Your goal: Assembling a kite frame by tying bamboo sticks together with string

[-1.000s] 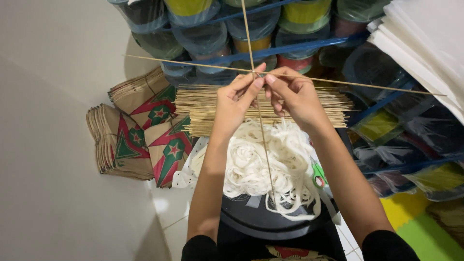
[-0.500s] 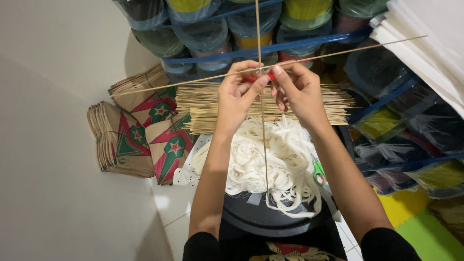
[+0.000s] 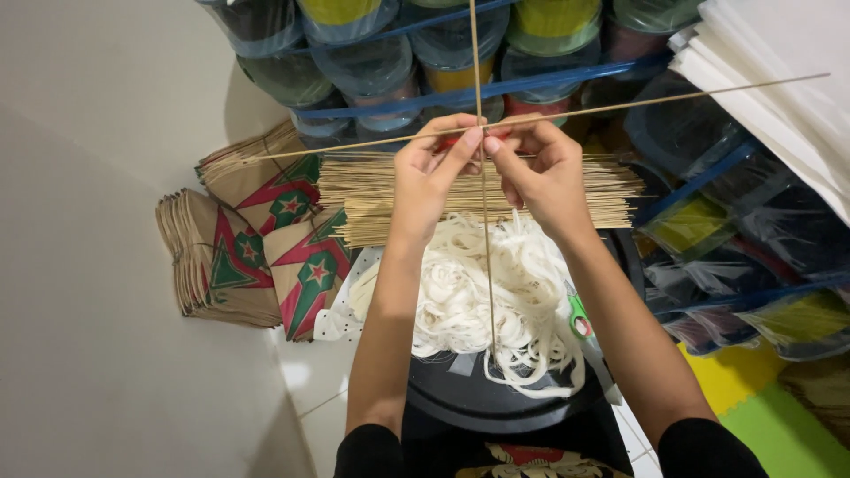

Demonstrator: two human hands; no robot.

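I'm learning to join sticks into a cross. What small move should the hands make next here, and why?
Probably pinch the crossing tighter. The left hand and right hand meet where the upright stick crosses the slanted stick, whose long ends hang free and could swivel.

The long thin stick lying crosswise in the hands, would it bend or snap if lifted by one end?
The crosswise stick looks very thin and long, so it would probably flex and feel light. Both hands pinch it mid-length, suggesting it may sag or snap if forced.
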